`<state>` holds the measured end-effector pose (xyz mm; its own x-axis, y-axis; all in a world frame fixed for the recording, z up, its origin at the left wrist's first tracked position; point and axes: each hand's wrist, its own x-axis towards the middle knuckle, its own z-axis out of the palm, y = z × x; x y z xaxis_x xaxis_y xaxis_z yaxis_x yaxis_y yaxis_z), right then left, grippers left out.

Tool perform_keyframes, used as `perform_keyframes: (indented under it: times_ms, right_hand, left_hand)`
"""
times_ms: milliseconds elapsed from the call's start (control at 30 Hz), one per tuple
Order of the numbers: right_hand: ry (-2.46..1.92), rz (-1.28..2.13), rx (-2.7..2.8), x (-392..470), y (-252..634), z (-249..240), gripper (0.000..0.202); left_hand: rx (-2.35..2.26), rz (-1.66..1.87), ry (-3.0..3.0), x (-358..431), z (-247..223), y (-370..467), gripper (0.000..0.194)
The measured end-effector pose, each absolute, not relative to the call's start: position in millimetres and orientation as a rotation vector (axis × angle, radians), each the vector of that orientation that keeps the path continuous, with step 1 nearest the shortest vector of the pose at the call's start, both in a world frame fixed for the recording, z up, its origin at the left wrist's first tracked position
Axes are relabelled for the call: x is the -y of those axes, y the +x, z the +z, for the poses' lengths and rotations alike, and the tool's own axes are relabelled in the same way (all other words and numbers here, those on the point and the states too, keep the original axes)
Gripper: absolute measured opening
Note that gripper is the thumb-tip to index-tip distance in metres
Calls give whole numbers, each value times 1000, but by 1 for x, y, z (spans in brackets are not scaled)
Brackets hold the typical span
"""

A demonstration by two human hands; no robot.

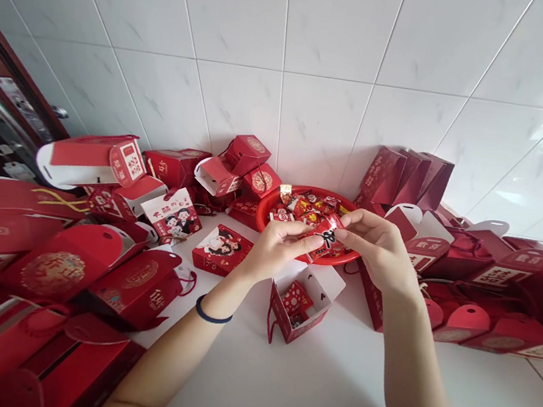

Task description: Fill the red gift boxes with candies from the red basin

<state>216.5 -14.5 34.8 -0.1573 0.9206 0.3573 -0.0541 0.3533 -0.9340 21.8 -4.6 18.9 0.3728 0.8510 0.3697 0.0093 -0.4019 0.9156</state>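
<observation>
Both hands pinch one red wrapped candy packet [328, 237] with black lettering, held up in front of the bowl. My left hand [276, 246] grips its left side between thumb and fingers, and a dark hair tie circles that wrist. The right-hand end is in the fingers of my right hand [380, 249]. Right behind the packet stands a red plastic bowl [260, 214] heaped with candies [309, 203] in shiny wrappers. Below my hands an open red gift box [307, 328] sits on the white table, its flaps spread, with several small packets [295, 301] inside.
Many red gift boxes crowd the left side, some open [90, 161], some closed [139, 282]. A box with a printed couple [222, 249] lies left of the bowl. Rows of open boxes [472, 319] line the right. A tiled wall [321, 116] rises behind the white table [305, 397].
</observation>
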Motion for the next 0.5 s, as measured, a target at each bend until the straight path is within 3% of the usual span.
perform_keyframes:
  times_ms: [167,300,500]
  right_hand:
    - [-837,1112,1558,17,217,40,27]
    - [-888,1004,1602,19,214,41,30]
    - [-873,967,1481,18,212,36,28]
  left_hand:
    - [-745,1167,1838,5,22,18,43]
    - [-763,1111,1794,6,21,17,27]
    - [-675,1254,1532,7,20,25,21]
